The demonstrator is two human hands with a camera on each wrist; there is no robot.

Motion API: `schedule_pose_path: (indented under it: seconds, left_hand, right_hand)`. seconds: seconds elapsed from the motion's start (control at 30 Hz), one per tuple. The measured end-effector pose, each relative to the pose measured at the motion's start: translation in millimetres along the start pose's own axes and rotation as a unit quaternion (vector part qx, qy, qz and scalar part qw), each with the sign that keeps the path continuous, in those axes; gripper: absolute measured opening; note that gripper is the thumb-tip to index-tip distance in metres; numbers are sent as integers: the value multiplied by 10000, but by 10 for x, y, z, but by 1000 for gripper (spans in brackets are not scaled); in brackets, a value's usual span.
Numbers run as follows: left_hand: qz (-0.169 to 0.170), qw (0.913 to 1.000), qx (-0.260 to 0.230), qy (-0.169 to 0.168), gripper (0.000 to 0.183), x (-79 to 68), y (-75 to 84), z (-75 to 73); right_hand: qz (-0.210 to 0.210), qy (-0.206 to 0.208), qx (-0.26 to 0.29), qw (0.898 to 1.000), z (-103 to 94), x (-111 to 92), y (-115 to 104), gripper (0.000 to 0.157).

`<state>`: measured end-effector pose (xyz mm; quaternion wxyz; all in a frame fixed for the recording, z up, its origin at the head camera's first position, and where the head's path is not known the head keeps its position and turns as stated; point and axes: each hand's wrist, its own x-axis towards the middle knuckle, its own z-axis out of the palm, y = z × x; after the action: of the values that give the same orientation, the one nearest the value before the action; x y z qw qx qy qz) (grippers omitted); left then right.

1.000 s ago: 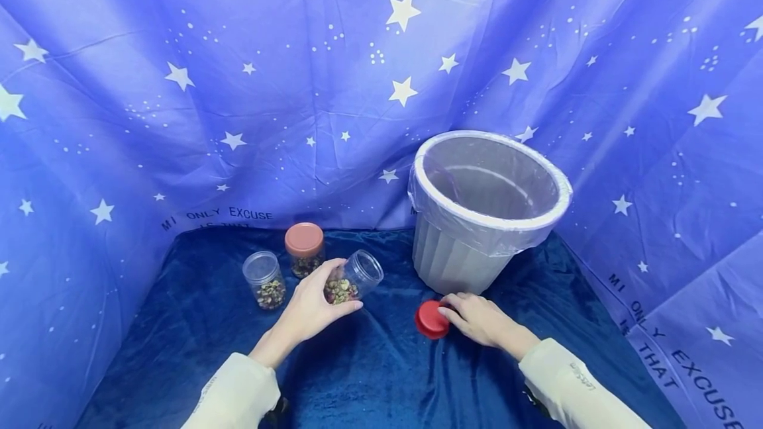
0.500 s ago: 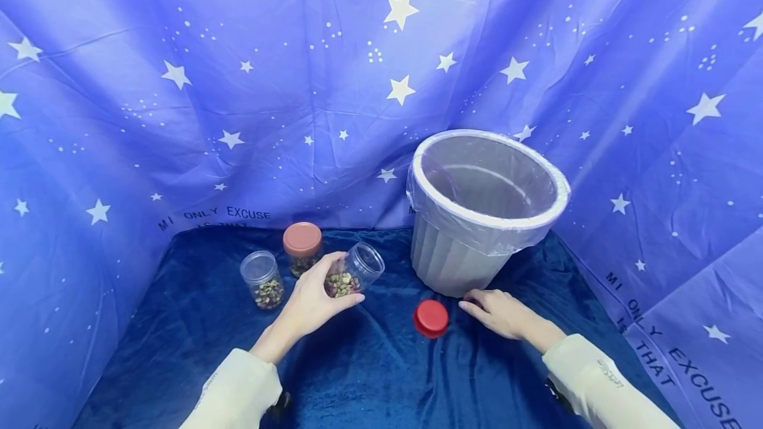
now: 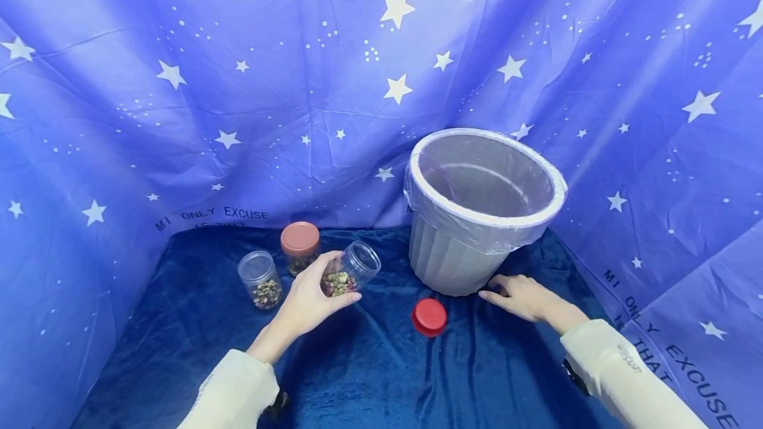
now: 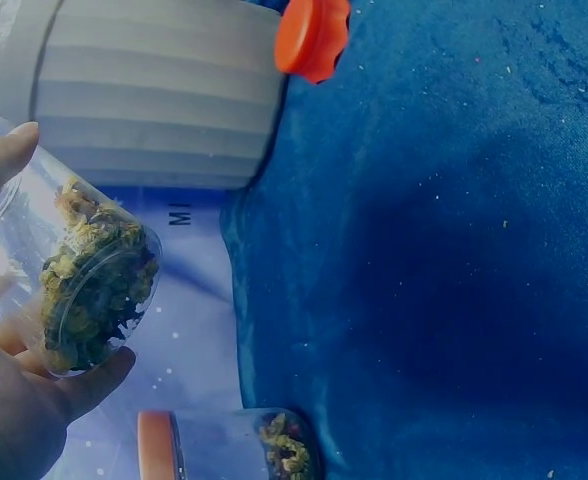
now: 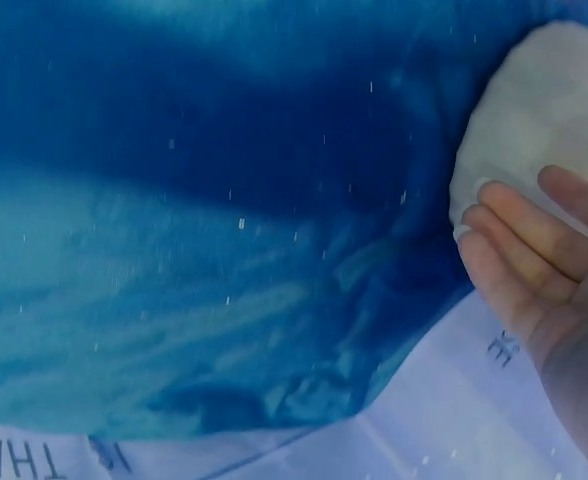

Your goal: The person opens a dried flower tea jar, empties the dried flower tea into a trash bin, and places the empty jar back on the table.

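Observation:
My left hand (image 3: 304, 300) grips a clear jar (image 3: 361, 259) that leans to the right, its uncovered mouth facing up and right. Dried flowers (image 4: 99, 285) lie in the lower part of that jar, seen close in the left wrist view. A red lid (image 3: 430, 315) rests on the cloth between my hands. Beside the foot of the grey bin (image 3: 456, 257) is my right hand (image 3: 524, 298), holding nothing. In the right wrist view its fingers (image 5: 519, 245) extend loosely by the bin's wall; whether they touch it I cannot tell.
Left of the held jar stand another clear jar (image 3: 260, 280) of dried flowers and one with a pinkish-brown lid (image 3: 300, 238). The bin has a clear plastic liner over its rim. A dark blue cloth (image 3: 369, 376) covers the table, and a starry curtain (image 3: 298, 85) surrounds it.
My right hand has left the red lid and moved right along the foot of the bin. The left hand still holds the jar, tilted much as before.

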<state>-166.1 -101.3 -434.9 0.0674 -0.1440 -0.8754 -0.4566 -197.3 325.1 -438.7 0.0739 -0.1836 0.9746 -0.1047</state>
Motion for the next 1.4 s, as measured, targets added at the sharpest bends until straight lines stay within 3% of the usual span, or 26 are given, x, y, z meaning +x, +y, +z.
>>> schedule_pose_path:
  seconds: [0.47, 0.77, 1.0, 1.23, 1.4]
  left_hand:
    - [7, 10000, -5, 45, 76, 10, 33, -21]
    - [79, 10000, -4, -18, 77, 66, 56, -57]
    - [71, 10000, -65, -10, 77, 126, 112, -133]
    - [-23, 9999, -117, 7, 77, 168, 143, -182]
    - [-45, 9997, -230, 21, 78, 190, 156, -202]
  right_hand:
    - [336, 558, -18, 9979, -470, 13, 368, 43]
    - [605, 463, 106, 9970, -928, 7, 425, 45]
    - [591, 448, 57, 9972, -1111, -15, 449, 48]
    - [800, 304, 351, 9957, -1301, -45, 457, 58]
    - [774, 487, 553, 9943, -1459, -56, 482, 50]
